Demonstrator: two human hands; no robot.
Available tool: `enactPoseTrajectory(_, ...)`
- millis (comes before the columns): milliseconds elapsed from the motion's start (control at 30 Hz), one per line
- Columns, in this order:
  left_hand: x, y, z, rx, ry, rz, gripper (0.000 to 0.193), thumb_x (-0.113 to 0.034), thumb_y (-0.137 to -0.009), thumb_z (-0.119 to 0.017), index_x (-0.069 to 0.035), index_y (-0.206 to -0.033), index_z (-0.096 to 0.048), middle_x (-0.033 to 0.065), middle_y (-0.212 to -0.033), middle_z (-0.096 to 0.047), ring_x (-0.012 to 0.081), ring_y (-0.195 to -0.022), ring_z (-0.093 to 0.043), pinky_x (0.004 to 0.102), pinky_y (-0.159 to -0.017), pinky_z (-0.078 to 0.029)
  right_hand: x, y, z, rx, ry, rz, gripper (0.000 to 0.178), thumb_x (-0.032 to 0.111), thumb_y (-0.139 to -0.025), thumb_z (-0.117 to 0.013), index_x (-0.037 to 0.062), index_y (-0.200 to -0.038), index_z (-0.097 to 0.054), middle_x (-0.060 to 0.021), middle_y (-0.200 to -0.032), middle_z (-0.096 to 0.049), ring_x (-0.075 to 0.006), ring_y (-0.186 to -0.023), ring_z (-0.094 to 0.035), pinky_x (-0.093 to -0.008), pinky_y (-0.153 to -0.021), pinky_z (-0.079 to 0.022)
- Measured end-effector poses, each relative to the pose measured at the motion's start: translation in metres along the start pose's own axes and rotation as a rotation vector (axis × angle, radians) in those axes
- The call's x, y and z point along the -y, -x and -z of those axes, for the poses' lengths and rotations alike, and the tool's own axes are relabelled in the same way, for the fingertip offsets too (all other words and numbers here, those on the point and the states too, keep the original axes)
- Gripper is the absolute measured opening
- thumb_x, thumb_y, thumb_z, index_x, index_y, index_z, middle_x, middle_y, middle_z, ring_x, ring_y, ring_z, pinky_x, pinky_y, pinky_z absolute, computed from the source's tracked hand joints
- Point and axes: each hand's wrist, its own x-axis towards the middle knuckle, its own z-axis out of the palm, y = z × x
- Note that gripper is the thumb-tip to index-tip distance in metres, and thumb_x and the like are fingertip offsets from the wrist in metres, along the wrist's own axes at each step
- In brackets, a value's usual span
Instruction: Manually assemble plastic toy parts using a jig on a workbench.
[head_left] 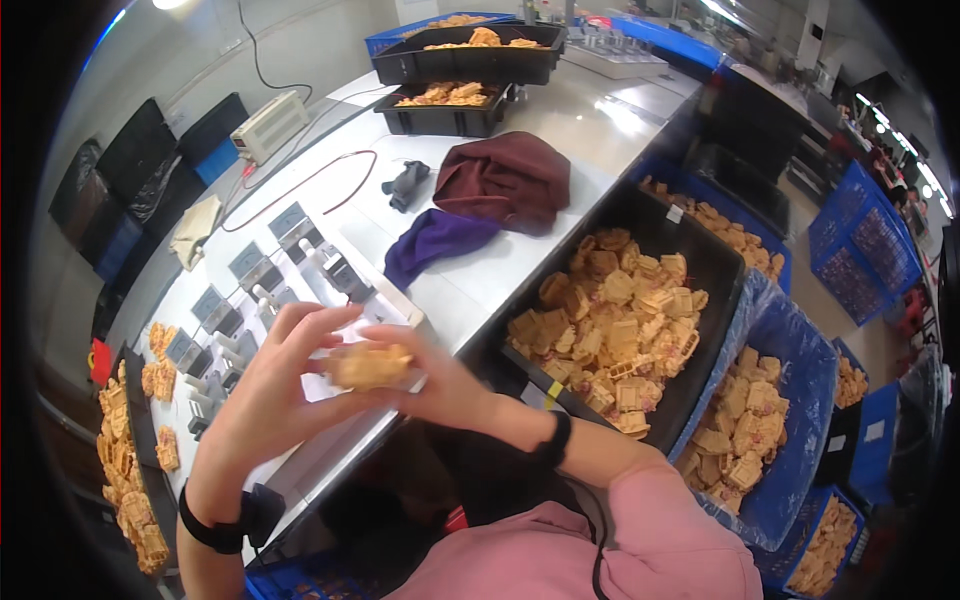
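Between my hands is a tan moulded plastic part [368, 367], blurred, held above the near end of a row of test fixtures. My left hand [275, 385] grips it from the left, with thumb below and fingers curled over. From the other side my right hand [435, 385] closes on the same part. Just beyond my hands, the fixtures [268, 278], with metal plates and white levers, stand in a slanting line on the white table [440, 290]. Several similar tan parts [158, 380] lie left of the fixtures.
A large black tray [715, 262] heaped with tan parts is at my right, beside a plastic-lined blue crate [800, 400]. Another black tray [140, 430] lies at the left. Dark red cloth [505, 180] and purple cloth [435, 245] rest farther along, before stacked black bins [440, 120].
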Motion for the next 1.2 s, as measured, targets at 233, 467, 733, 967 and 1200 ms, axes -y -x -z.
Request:
enactPoseTrajectory(233,0.021,0.074,0.015,-0.240,-0.019,0.066,0.065,-0.003,-0.071,-0.074,-0.009,-0.132,-0.052,0.0111,-0.133,-0.049,0.0232,-0.110,-0.057,0.0348,-0.091,-0.047,-0.024,0.048,0.217,-0.630,0.228,-0.605,0.028,0.024,-0.086,-0.070,0.0054,-0.105,-0.058,-0.0031,-0.094,-0.064,-0.0113,-0.076,-0.060,-0.0276,-0.061,-0.049)
enactPoseTrajectory(467,0.075,0.220,0.056,-0.763,0.211,0.335,0.043,-0.015,-0.093,-0.061,-0.007,-0.134,-0.051,0.0074,-0.121,-0.059,0.0156,-0.103,-0.060,0.0283,-0.088,-0.048,0.004,0.022,0.477,-0.759,0.657,-0.438,0.031,0.017,-0.092,-0.059,-0.0013,-0.116,-0.064,-0.0128,-0.115,-0.066,-0.0237,-0.098,-0.066,-0.0334,-0.086,-0.053)
enactPoseTrajectory(733,0.136,0.533,0.005,-1.666,0.738,0.962,0.027,-0.028,-0.092,-0.065,-0.015,-0.115,-0.060,-0.0041,-0.094,-0.062,0.0068,-0.086,-0.059,0.0228,-0.072,-0.048,-0.101,-0.008,0.375,-0.670,0.599,-0.357,0.047,0.029,-0.098,-0.054,0.0006,-0.134,-0.048,-0.0108,-0.123,-0.062,-0.0193,-0.109,-0.061,-0.0292,-0.089,-0.043)
enactPoseTrajectory(967,0.163,0.648,-0.139,-1.208,0.764,1.637,0.036,-0.035,-0.086,-0.068,-0.013,-0.114,-0.062,0.0029,-0.109,-0.061,0.0162,-0.094,-0.058,0.0328,-0.079,-0.050,-0.081,-0.020,0.198,-0.262,0.814,-0.181,0.040,0.030,-0.102,-0.048,0.0049,-0.133,-0.050,-0.0078,-0.124,-0.061,-0.0168,-0.102,-0.059,-0.0274,-0.087,-0.045)
enactPoseTrajectory(1200,0.225,0.645,-0.239,-0.538,0.554,1.759,0.066,-0.031,-0.075,-0.073,-0.001,-0.130,-0.052,0.0182,-0.120,-0.061,0.0292,-0.106,-0.061,0.0384,-0.081,-0.051,-0.009,-0.032,0.067,-0.214,0.736,-0.167,0.041,0.027,-0.091,-0.066,0.0033,-0.123,-0.058,-0.0096,-0.129,-0.056,-0.0249,-0.113,-0.058,-0.0314,-0.086,-0.052)
